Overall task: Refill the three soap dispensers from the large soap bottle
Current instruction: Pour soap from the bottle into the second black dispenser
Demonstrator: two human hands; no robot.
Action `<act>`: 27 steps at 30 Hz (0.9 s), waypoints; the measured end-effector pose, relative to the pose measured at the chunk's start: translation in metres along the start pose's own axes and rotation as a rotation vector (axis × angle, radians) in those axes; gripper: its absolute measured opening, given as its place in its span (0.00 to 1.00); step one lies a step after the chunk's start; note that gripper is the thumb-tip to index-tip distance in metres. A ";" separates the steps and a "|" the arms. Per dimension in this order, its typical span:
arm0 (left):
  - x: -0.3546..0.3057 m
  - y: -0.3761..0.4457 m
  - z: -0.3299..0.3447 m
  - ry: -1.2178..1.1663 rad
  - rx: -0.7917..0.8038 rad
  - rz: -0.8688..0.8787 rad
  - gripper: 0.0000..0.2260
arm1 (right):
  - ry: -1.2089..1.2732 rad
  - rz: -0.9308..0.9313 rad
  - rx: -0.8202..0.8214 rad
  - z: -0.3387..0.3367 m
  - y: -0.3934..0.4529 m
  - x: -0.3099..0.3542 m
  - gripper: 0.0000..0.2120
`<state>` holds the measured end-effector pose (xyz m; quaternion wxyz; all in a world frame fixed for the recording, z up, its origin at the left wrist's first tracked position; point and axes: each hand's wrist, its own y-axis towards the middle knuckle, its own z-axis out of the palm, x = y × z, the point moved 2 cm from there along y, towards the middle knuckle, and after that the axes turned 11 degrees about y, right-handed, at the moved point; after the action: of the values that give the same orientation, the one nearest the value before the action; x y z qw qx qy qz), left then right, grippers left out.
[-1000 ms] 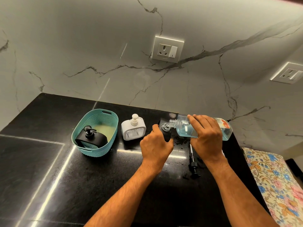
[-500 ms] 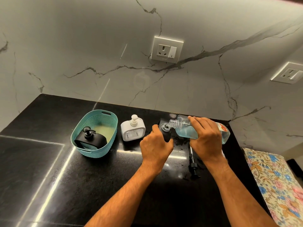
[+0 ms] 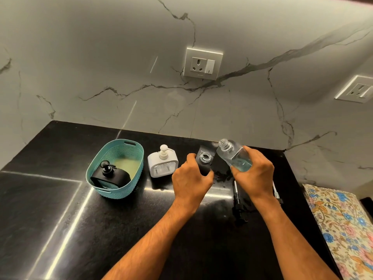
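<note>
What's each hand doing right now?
Left hand: grips the open black dispenser.
Right hand: holds the large soap bottle, mouth raised.

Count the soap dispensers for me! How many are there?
3. A black dispenser sits inside the teal basket, a white dispenser stands right of the basket, and an open black dispenser is held by the left hand. None seems hidden.

L hand (image 3: 190,181) curled, gripping; R hand (image 3: 254,174) curled, gripping; forearms extended.
</note>
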<state>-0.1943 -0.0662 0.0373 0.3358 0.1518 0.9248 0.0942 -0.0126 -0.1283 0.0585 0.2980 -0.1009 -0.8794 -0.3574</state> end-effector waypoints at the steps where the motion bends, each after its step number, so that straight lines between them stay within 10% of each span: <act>1: 0.000 0.000 0.001 0.001 0.001 0.003 0.20 | 0.028 0.011 -0.014 -0.001 0.002 -0.001 0.26; 27: -0.038 0.027 0.048 0.026 -0.016 -0.120 0.20 | 0.572 0.538 0.072 0.022 0.094 -0.156 0.39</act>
<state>-0.1294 -0.0506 0.0314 0.3300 0.0921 0.9358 0.0832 0.1389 -0.0395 0.0061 0.6173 -0.2134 -0.7150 -0.2491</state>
